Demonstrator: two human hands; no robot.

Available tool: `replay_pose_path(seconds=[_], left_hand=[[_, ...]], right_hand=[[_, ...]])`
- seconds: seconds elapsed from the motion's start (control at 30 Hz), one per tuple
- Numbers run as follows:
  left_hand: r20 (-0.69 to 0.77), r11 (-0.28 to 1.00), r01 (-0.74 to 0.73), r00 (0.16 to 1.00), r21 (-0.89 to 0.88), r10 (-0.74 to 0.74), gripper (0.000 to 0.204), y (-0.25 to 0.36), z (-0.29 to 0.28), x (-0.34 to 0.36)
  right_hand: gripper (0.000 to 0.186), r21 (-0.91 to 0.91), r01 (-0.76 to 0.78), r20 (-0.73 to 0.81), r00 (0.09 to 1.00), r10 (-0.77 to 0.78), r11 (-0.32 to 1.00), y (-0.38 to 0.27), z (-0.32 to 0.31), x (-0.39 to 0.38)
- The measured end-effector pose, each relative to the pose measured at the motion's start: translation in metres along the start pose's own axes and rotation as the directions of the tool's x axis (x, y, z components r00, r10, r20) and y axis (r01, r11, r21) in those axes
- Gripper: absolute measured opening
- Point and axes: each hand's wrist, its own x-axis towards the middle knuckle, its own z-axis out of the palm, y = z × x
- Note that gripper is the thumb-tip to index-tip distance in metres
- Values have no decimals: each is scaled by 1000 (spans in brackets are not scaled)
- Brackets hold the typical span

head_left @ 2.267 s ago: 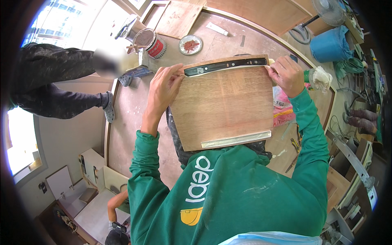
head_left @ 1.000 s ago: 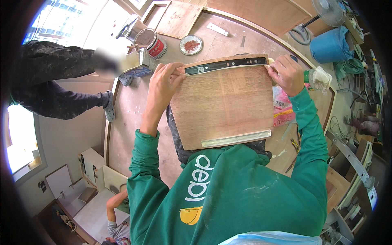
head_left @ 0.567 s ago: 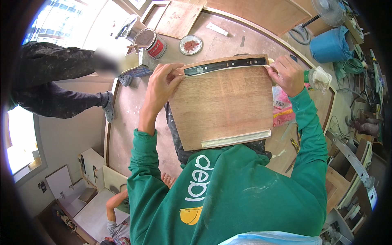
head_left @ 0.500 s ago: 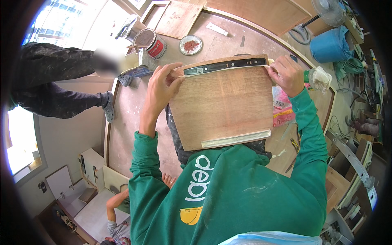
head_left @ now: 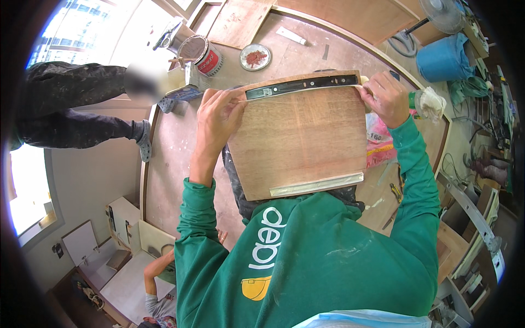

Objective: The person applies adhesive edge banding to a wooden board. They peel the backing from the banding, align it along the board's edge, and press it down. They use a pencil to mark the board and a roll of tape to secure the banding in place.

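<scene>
A wooden board (head_left: 299, 136) rests on my lap, with a long black metal rail (head_left: 301, 83) along its far edge and a thin pale tape strip bordering the rail. My left hand (head_left: 219, 117) has its fingertips pinched on the strip's left end, at the board's top-left corner. My right hand (head_left: 385, 98) pinches the right end at the opposite corner. A second strip of pale tape (head_left: 316, 185) lies along the near edge of the board.
A paint bucket (head_left: 209, 63), white plate with red powder (head_left: 255, 57) and tube (head_left: 291, 36) lie beyond. Right are a blue bin (head_left: 443, 57) and cutters (head_left: 395, 191). A co-worker's legs (head_left: 82, 128) stand left; another person's arm (head_left: 153, 273) shows lower left. A white-topped green bottle (head_left: 429, 104) sits by my right hand.
The board's far edge and my right hand have shifted very slightly upward in the picture. Both hands keep their pinch. The co-worker's legs at the left appear slightly higher.
</scene>
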Motion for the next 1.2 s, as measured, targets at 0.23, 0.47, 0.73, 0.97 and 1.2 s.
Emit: replay_pose_path(seconds=[0.23,0.47,0.73,0.97,1.2], left_hand=[[-18,990,9,1000,143,-6,21,11,6,0],[45,972,-159,987,173,154,14,2,-5,4],[81,990,-38,996,136,27,15,1,-2,-3],[37,982,-87,996,168,82,16,4,1,-9],[5,983,-98,995,155,98,18,-1,7,-11]], right_hand=[[21,-6,-8,15,1000,8,1000,0,-1,0],[20,-8,-4,7,1000,4,1000,0,-1,-1],[20,-4,-7,8,1000,7,1000,-2,-1,0],[21,5,-20,7,1000,20,1000,-1,-1,-2],[21,4,-17,7,1000,17,1000,0,1,-3]])
